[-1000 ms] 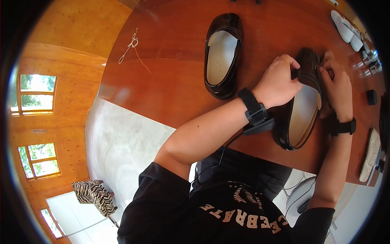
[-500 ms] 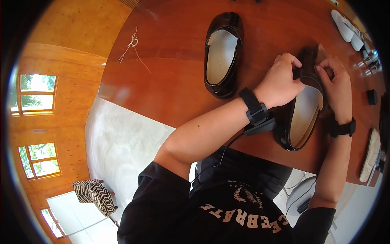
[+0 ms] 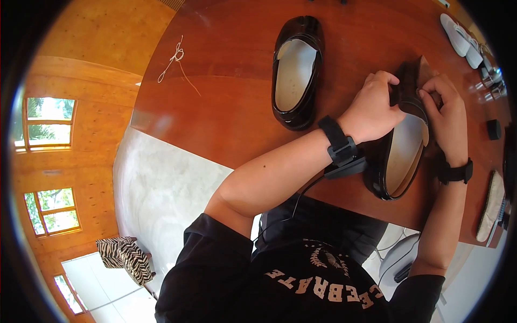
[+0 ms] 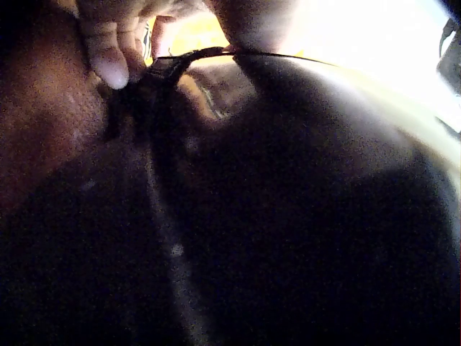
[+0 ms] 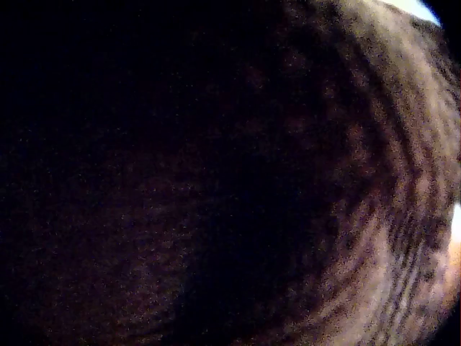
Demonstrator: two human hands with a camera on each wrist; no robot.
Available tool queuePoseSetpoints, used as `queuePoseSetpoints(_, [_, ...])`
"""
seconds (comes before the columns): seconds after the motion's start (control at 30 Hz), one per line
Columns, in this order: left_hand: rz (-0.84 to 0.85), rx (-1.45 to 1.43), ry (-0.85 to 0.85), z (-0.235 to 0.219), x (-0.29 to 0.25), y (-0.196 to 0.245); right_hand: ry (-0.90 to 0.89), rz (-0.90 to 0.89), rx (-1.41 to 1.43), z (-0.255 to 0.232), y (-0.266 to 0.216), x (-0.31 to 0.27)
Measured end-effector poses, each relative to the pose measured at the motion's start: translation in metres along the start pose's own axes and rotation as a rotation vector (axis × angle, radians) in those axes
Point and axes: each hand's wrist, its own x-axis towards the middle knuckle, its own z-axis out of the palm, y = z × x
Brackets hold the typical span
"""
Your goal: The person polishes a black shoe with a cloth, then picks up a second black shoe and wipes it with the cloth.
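Observation:
A glossy dark loafer (image 3: 405, 153) with a pale insole is between the two hands, toe away from the body, in the head view. My left hand (image 3: 371, 110) grips its left side near the vamp, fingers bent. My right hand (image 3: 447, 102) holds the other side by the toe, thumb and fingers bent in against the upper. The toe is tilted, with a brownish surface showing along its right edge. Dark glossy leather (image 4: 288, 144) fills much of the left wrist view, fingers (image 4: 112, 68) behind it. The right wrist view is mostly dark, with a ridged brown surface (image 5: 403, 144).
A matching loafer (image 3: 295, 81) stands to the left on the reddish wooden table (image 3: 231, 107). Further left lies a knotted pale cord (image 3: 176, 56). At the right are white shoes (image 3: 458, 37), shiny metal items (image 3: 490, 81), a small black object (image 3: 493, 130) and a brush (image 3: 490, 207).
The toe of the held loafer has tilted, and its brownish right edge now shows beside the right hand. The right fingers have shifted slightly; the left hand keeps nearly the same place.

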Motion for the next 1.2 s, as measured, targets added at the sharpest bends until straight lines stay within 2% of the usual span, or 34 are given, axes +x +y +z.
queuePoseSetpoints(0.1, [0.046, 0.027, 0.020, 0.002, 0.001, -0.002, 0.040, 0.018, -0.006, 0.002, 0.006, 0.000])
queuePoseSetpoints(0.17, [-0.001, -0.021, -0.013, 0.000, 0.001, 0.000, 0.102, 0.095, -0.042, 0.008, 0.016, 0.001])
queuePoseSetpoints(0.27, [-0.020, -0.013, -0.021, -0.003, -0.001, 0.005, 0.114, 0.098, -0.095, 0.008, 0.030, 0.002])
queuePoseSetpoints(0.47, [-0.032, -0.038, -0.026, -0.002, 0.000, 0.004, 0.046, 0.149, -0.073, 0.003, 0.020, 0.000])
queuePoseSetpoints(0.67, [-0.004, -0.014, -0.005, -0.001, 0.000, 0.002, -0.054, 0.013, 0.129, -0.007, -0.005, -0.005])
queuePoseSetpoints(0.77, [0.000, -0.004, -0.002, -0.001, 0.000, 0.002, -0.041, -0.009, 0.318, -0.006, -0.009, -0.008])
queuePoseSetpoints(0.87, [-0.004, -0.004, 0.001, -0.001, 0.000, 0.003, 0.010, 0.007, 0.337, 0.005, 0.002, -0.006])
queuePoseSetpoints(0.97, [-0.023, -0.019, -0.019, -0.002, 0.000, 0.003, 0.041, 0.045, 0.021, 0.004, 0.022, -0.001])
queuePoseSetpoints(1.17, [-0.015, -0.036, -0.027, -0.001, 0.001, -0.001, 0.042, 0.067, -0.022, 0.001, 0.030, 0.000])
queuePoseSetpoints(1.2, [-0.018, -0.037, -0.025, -0.001, 0.001, 0.000, -0.043, 0.149, 0.085, -0.002, 0.027, 0.001])
